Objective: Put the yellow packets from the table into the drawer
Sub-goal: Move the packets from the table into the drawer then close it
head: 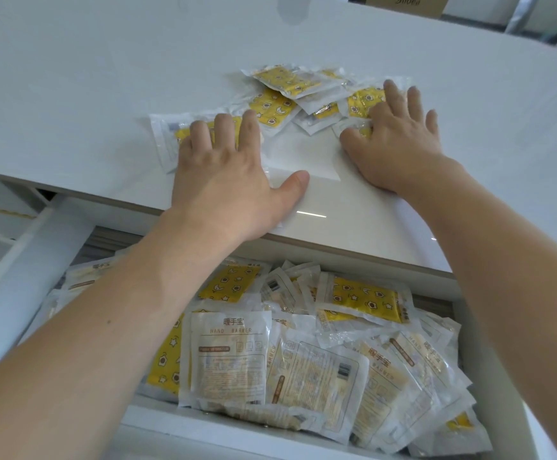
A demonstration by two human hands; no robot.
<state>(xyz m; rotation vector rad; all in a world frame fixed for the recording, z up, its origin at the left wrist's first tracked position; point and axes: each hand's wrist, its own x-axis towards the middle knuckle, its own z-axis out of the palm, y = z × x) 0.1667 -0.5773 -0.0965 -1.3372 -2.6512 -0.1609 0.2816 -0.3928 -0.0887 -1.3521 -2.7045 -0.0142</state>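
Observation:
Several yellow packets [283, 94] in clear wrappers lie in a loose heap on the white table [104, 78]. My left hand [227, 171] lies flat with spread fingers on the leftmost packet [167, 137], thumb stretched toward the table's front edge. My right hand [400, 141] rests palm down on the packets at the heap's right side [361, 102], fingers straight. Below the table edge the open drawer [31, 247] is filled with many similar packets [303, 343], some yellow side up, some showing white printed backs.
The drawer's white left wall runs diagonally at the lower left, its front rim [177, 426] along the bottom. A cardboard box [406, 3] stands beyond the table's far edge. Bare table surface spreads left and right of the heap.

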